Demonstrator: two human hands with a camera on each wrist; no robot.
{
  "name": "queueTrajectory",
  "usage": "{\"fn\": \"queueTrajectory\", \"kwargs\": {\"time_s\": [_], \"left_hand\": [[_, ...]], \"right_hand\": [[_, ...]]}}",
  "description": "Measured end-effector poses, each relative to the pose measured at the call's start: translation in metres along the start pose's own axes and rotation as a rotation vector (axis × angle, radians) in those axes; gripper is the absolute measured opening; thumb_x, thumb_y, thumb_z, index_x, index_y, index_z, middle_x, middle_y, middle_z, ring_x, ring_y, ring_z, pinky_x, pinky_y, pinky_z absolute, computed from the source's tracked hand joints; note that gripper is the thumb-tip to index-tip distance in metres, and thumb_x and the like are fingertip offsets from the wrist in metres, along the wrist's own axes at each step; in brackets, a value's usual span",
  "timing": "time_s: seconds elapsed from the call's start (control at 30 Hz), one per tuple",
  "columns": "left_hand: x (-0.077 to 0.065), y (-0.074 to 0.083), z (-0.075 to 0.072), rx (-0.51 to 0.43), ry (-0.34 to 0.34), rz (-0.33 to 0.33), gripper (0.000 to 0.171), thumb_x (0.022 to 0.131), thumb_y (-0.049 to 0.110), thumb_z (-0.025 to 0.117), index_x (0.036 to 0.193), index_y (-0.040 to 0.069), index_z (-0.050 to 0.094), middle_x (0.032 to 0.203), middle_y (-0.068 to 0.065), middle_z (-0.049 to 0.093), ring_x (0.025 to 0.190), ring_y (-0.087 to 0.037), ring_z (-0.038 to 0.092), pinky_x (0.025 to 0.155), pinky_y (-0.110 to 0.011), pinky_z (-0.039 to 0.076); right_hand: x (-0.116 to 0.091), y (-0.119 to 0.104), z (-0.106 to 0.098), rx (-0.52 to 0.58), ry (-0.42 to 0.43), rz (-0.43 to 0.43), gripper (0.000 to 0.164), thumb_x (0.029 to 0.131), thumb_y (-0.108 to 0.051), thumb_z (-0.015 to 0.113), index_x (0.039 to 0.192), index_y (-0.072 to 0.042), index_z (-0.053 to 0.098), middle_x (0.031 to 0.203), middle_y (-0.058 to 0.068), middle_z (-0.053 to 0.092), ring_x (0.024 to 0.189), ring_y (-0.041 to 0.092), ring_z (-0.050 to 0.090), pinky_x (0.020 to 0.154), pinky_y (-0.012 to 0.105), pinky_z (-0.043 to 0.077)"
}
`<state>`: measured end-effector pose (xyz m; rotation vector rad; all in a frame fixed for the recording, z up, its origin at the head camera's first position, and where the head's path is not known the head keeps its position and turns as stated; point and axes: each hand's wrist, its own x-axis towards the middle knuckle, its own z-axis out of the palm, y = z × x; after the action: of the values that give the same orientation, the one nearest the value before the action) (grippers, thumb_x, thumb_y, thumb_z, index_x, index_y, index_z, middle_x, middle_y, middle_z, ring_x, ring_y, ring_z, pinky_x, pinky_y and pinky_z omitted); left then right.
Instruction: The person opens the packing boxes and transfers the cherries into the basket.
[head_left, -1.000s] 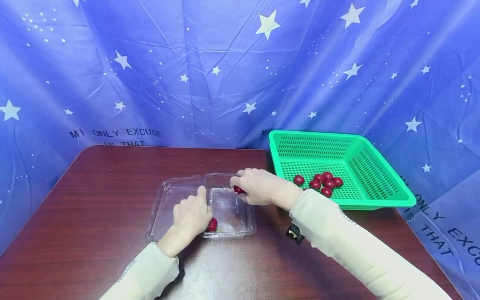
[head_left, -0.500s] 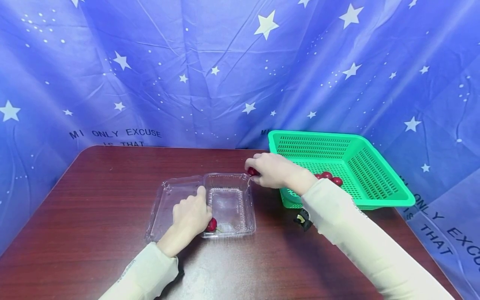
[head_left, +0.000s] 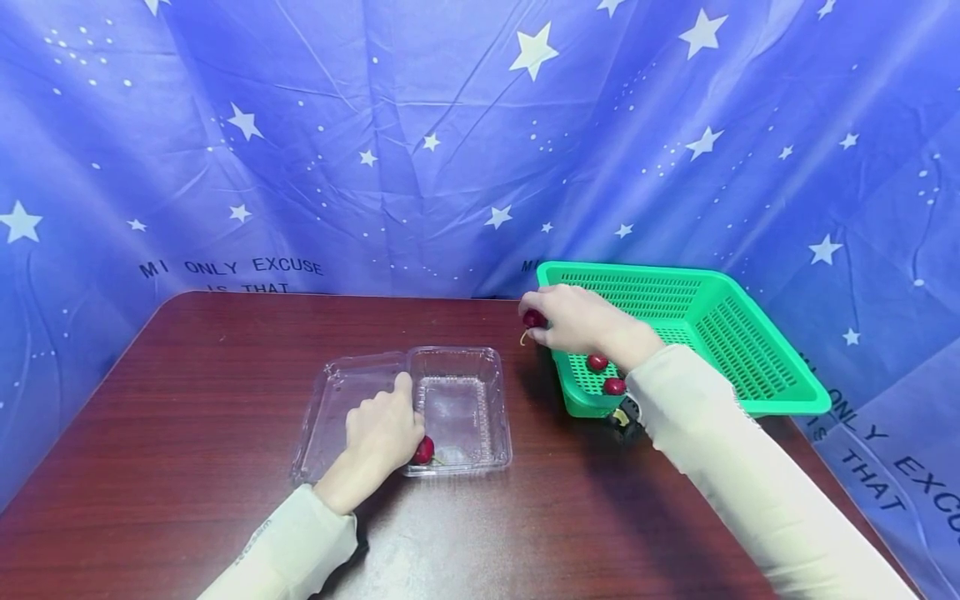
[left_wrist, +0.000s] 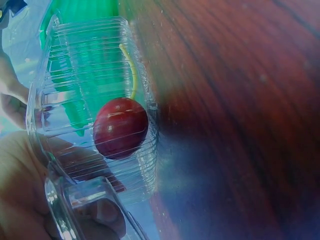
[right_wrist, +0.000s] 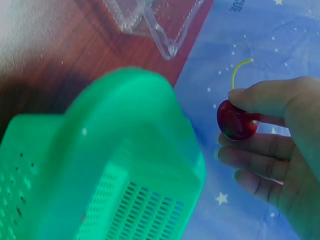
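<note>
My right hand (head_left: 573, 321) pinches a dark red cherry (right_wrist: 237, 120) between thumb and fingers, its yellow-green stem sticking out. In the head view that hand is above the near-left rim of the green basket (head_left: 780, 337). Two cherries in the basket show below the wrist, one of them (head_left: 614, 386) by the near wall; my arm hides others. My left hand (head_left: 382, 429) grips the clear plastic clamshell box (head_left: 457, 417) along its hinge side, fingers seen through the plastic in the left wrist view. Inside, a single stemmed cherry (left_wrist: 120, 128) lies in the near-left corner.
The clamshell's lid (head_left: 337, 400) lies folded out to the left on the brown wooden table (head_left: 187, 400). A blue star-printed curtain (head_left: 420, 150) hangs behind the table and along both sides.
My right hand has moved from over the clamshell box rightward and back to the green basket's edge, carrying the cherry. My left hand and the cherry in the box stay put.
</note>
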<state>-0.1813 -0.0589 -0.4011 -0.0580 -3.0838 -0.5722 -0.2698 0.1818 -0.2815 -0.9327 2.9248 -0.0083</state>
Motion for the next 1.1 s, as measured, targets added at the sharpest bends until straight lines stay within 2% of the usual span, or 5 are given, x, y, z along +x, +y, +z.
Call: {"fn": "queueTrajectory", "kwargs": {"time_s": [0.3, 0.47, 0.57, 0.83, 1.1], "left_hand": [[0.0, 0.0, 0.0, -0.003, -0.004, -0.003, 0.024, 0.084, 0.022, 0.057, 0.097, 0.005, 0.045, 0.077, -0.022, 0.069, 0.068, -0.041, 0.066, 0.052, -0.051, 0.048], [0.0, 0.0, 0.0, -0.002, -0.003, -0.005, 0.024, 0.084, 0.022, 0.057, 0.097, 0.005, 0.045, 0.077, -0.023, 0.07, 0.069, -0.041, 0.066, 0.053, -0.051, 0.048], [-0.001, -0.001, 0.001, -0.003, 0.001, -0.005, 0.024, 0.084, 0.022, 0.057, 0.097, 0.005, 0.045, 0.078, -0.023, 0.07, 0.07, -0.042, 0.066, 0.054, -0.052, 0.049], [0.0, -0.001, 0.001, -0.003, 0.002, -0.003, 0.024, 0.084, 0.022, 0.057, 0.097, 0.005, 0.045, 0.077, -0.023, 0.069, 0.069, -0.041, 0.066, 0.053, -0.051, 0.049], [0.0, -0.001, 0.0, 0.001, 0.0, -0.001, 0.024, 0.084, 0.022, 0.057, 0.096, 0.006, 0.045, 0.077, -0.023, 0.069, 0.069, -0.041, 0.066, 0.053, -0.051, 0.049]], "right_hand": [[-0.004, 0.015, -0.009, -0.005, -0.017, 0.06, 0.033, 0.089, -0.021, 0.065, 0.119, -0.006, 0.061, 0.11, 0.015, 0.066, 0.099, 0.03, 0.061, 0.087, 0.05, 0.052], [-0.007, 0.022, -0.013, 0.005, -0.012, 0.072, 0.03, 0.089, -0.019, 0.065, 0.115, -0.005, 0.061, 0.092, 0.011, 0.063, 0.081, 0.026, 0.056, 0.071, 0.042, 0.049], [-0.009, 0.027, -0.015, 0.01, -0.01, 0.081, 0.029, 0.089, -0.019, 0.064, 0.114, -0.004, 0.061, 0.086, 0.01, 0.06, 0.076, 0.024, 0.053, 0.066, 0.04, 0.045], [-0.019, 0.044, -0.019, 0.035, -0.015, 0.138, 0.032, 0.091, -0.018, 0.062, 0.118, -0.002, 0.061, 0.108, 0.017, 0.069, 0.081, 0.025, 0.061, 0.079, 0.05, 0.052], [-0.03, 0.064, -0.013, 0.082, -0.021, 0.174, 0.033, 0.091, -0.017, 0.062, 0.119, 0.001, 0.061, 0.104, 0.019, 0.069, 0.078, 0.024, 0.062, 0.079, 0.05, 0.053]]}}
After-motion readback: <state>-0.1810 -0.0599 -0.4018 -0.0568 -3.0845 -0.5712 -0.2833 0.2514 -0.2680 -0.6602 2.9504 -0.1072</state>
